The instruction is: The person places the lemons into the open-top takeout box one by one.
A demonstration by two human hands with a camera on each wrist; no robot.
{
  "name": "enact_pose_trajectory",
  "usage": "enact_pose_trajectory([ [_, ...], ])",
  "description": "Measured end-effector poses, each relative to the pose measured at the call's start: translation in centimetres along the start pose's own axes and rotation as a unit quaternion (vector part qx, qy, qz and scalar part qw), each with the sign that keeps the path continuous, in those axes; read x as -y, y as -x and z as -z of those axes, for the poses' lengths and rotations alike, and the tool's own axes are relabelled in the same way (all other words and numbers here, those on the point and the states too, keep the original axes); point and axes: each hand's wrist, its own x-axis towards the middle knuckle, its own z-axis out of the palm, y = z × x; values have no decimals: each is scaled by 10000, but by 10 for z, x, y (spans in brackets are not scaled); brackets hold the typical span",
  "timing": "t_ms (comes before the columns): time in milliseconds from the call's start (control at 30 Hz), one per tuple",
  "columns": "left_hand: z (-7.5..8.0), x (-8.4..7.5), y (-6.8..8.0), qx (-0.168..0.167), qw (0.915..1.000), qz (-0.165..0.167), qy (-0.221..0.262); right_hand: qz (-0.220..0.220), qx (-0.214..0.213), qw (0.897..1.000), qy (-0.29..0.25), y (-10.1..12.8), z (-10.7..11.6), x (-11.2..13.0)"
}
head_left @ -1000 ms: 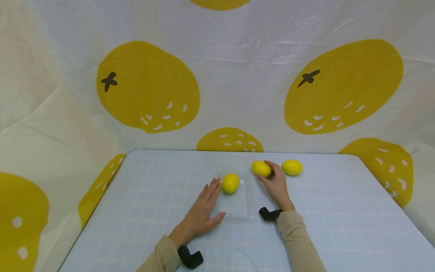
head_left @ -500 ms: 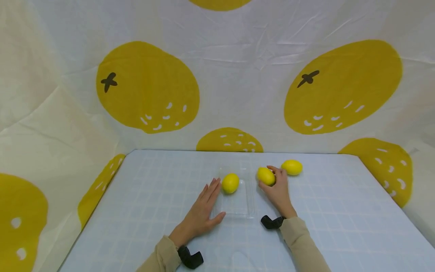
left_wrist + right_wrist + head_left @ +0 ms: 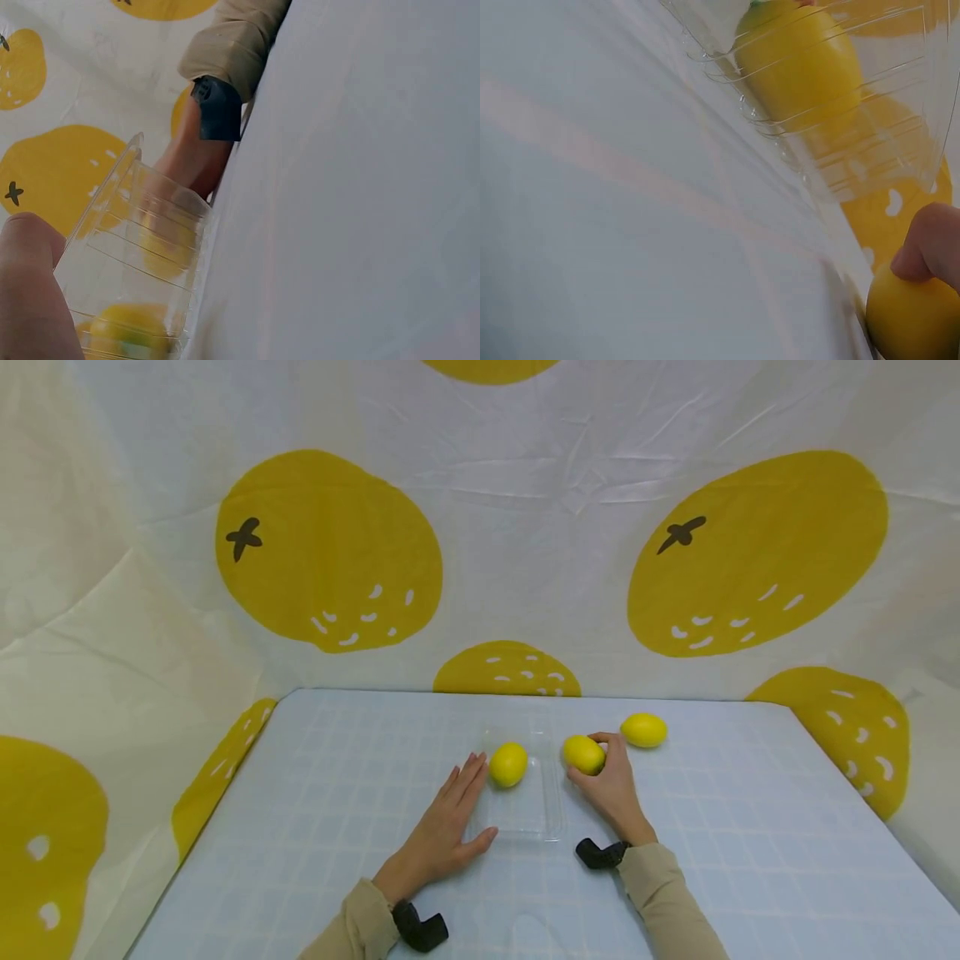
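— Gripping anything? Right hand [image 3: 611, 783] grasps a lemon [image 3: 583, 754] just outside the clear tray [image 3: 553, 814]'s right rim.
— Yep; left hand [image 3: 442, 831] lies flat, fingers released, against its left edge. Table [image 3: 750, 843] beyond looks roomy.

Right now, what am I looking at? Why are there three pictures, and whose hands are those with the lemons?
A person is working with two bare hands and wears three cameras. The big picture comes from the head camera, looking down at a table with a pale checked cloth. The other two come from cameras on each wrist, so they look very close and tilted. The left hand lies flat against a clear plastic tray, which holds one lemon. The right hand grips a second lemon just beside the tray. A third lemon lies farther back on the table.
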Motion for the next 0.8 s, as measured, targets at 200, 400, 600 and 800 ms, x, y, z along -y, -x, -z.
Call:
enact_pose_trajectory([
  [200,0,-1,-1,-27,10000,-19,1,131,-399,9991,-38,2,1,0],
  [400,0,-2,-1,-49,10000,-47,36,411,-1120,9928,-90,0,0,4],
  [600,0,-2,0,-50,9999,-53,71,405,-1391,9892,-217,-1,8,30],
  [800,0,0,1,-90,9999,-89,74,379,-1394,9893,-214,2,10,63],
])
